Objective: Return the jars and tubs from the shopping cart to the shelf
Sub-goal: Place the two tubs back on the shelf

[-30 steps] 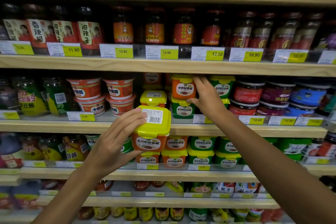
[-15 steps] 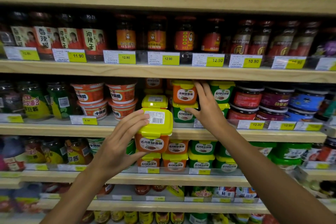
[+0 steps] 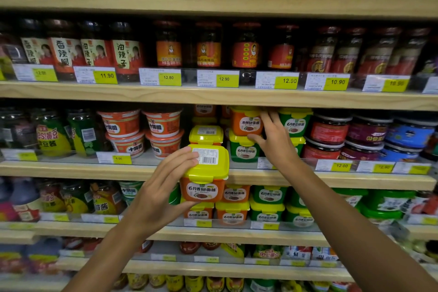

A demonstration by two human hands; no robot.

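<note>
An orange tub with a yellow lid [image 3: 205, 176] is held by my left hand [image 3: 158, 193] in front of the middle shelf's front edge [image 3: 118, 169]. Just behind it a matching tub with a yellow lid [image 3: 205, 135] stands on that shelf. Further right, my right hand [image 3: 276, 140] rests its fingers against a stacked orange tub [image 3: 246, 122] that sits on a green tub [image 3: 241, 149]; thumb and fingers are spread along the stack's right side. The shopping cart is out of view.
Round orange-and-white tubs [image 3: 142, 130] stand left of the yellow-lidded ones, green jars [image 3: 52, 134] further left. Red, purple and blue tubs [image 3: 367, 135] fill the right. Dark sauce jars [image 3: 208, 47] line the shelf above; more orange and green tubs [image 3: 267, 204] sit below.
The view has tilted slightly downward along the shelves. Both hands stay nearly where they were; the left holds the tub, the right stays against the stacked tubs.
</note>
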